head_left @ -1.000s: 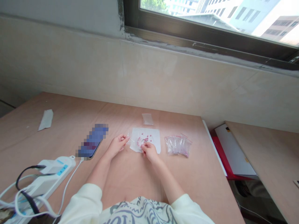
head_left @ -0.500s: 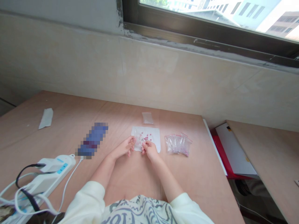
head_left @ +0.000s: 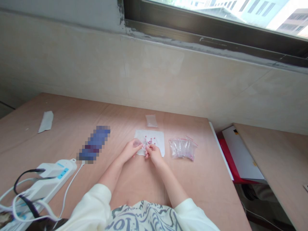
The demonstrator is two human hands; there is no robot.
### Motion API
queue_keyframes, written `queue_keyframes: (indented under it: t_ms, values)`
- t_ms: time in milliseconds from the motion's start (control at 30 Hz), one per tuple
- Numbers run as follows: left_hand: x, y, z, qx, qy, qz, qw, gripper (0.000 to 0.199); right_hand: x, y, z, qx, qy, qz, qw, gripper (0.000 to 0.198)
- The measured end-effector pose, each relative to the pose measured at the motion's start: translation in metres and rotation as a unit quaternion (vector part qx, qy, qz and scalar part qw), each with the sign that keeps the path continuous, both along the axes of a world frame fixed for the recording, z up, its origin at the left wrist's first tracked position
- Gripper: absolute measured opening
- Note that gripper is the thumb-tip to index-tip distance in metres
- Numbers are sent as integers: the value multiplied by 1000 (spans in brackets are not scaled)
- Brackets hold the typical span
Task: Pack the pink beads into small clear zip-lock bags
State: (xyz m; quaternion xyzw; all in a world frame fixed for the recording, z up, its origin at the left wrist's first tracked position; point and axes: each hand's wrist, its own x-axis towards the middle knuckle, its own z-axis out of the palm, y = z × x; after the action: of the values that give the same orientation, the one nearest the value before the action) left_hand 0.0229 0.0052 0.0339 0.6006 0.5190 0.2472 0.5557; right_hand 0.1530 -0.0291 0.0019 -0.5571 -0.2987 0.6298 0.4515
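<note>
On the table lies a white sheet (head_left: 160,147) with several small pink beads (head_left: 151,140) scattered over its middle. My left hand (head_left: 132,148) is closed at the sheet's left edge, its thumb pointing right, with what looks like a small clear plastic bag (head_left: 137,142) in its fingers. Close beside it, my right hand (head_left: 153,153) pinches thumb and fingers together over the sheet's lower part. What is between those fingertips is too small to make out. Some beads may be hidden behind the hands.
A flat zip bag (head_left: 151,121) lies beyond the sheet. Right of it sit several clear zip bags (head_left: 183,149) with pinkish contents. To the left are a blurred-out phone (head_left: 95,142), a white power strip (head_left: 54,181) with cables and a white paper scrap (head_left: 45,122).
My left hand has moved right toward my right hand, and its thumb now reaches inward over the sheet. My right hand stays nearly in place, still pinched.
</note>
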Motion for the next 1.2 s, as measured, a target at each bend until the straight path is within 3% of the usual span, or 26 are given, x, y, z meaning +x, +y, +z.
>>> queue_keyframes:
  t_ms: [367, 567, 733, 867, 933, 1000, 1100, 1200]
  values:
    - [1, 3, -4, -12, -35, -15, 999, 22, 1, -1, 7, -11, 17, -2, 1000, 23]
    - [-26, 0, 15, -63, -76, -119, 988, 33, 7, -9, 32, 36, -79, -76, 993, 19]
    - [-33, 16, 27, -6, -80, 32, 996, 30, 21, -10, 55, 119, -220, -54, 967, 9]
    - [-25, 22, 27, 45, -60, 38, 996, 30, 27, -7, 60, 130, -248, -54, 958, 9]
    - [-33, 10, 26, 84, 12, 20, 996, 26, 28, -8, 56, 123, -226, -71, 964, 9]
    - [-49, -12, 26, 101, 92, -47, 989, 25, 29, -11, 50, 120, -195, -83, 970, 10]
    - [-77, -54, 23, 62, 133, -190, 971, 26, 31, -14, 42, 103, -148, -84, 980, 12]
    - [-95, -87, 13, 36, 130, -210, 968, 13, 30, -14, 38, 77, -119, -96, 985, 14]
